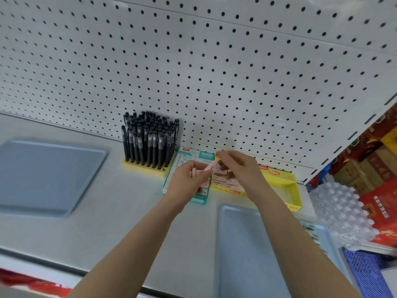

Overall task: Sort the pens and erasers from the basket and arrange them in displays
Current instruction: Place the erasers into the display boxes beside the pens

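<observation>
the pink eraser (209, 168) sticks out of the left hand (189, 177), long axis pointing up and right toward the yellow box (290, 190) just beside it. the right hand (236, 164) is nearer that box, over the packed erasers (225, 182) inside. the left fingers curl round a small pink stack, thumb pinching the top one. the right fingertips are bent together, but blur hides whether they hold anything.
</observation>
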The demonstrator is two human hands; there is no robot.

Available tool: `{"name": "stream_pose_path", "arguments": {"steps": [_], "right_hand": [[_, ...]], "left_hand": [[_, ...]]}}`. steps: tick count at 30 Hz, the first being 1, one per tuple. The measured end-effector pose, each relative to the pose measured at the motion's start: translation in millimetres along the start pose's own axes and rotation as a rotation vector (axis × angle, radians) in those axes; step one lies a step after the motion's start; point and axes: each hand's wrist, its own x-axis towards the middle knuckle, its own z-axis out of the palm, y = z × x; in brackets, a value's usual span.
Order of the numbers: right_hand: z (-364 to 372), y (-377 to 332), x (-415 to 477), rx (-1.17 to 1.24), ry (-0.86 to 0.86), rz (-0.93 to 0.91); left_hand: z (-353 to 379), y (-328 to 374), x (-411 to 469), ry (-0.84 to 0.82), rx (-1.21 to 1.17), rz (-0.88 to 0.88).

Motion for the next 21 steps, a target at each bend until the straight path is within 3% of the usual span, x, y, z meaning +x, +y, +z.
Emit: {"name": "stream_pose_path", "arguments": {"steps": [2, 5, 7, 13, 16, 21], "right_hand": [[-0.6, -9.2, 0.0, 0.016, -0.066, -0.033], [-11.9, -0.2, 6.9, -0.072, 0.069, -0.012], [-18.6, 13.9, 8.8, -0.258, 0.133, 0.007], [-4.7, 35.5, 9.1, -0.481, 0.095, 0.032], [2.7, 37.9, 12.3, -0.544, 0.038, 0.042], [8.5, 40.2, 16.0, -0.694, 0.096, -0.037]], "left_hand": [[0.5, 1.0, 0.0, -0.004, 0.033, 0.019], [-2.2, 2.5, 0.8, 0.002, 0.011, 0.005], [-5.9, 4.7, 0.0, -0.035, -0.08, -0.037], [-13.1, 10.3, -3.8, -0.111, -0.3, -0.129], [-15.6, 8.6, -4.5, -0.13, -0.321, -0.127], [-18.3, 6.0, -3.6, -0.119, -0.324, -0.096]]}}
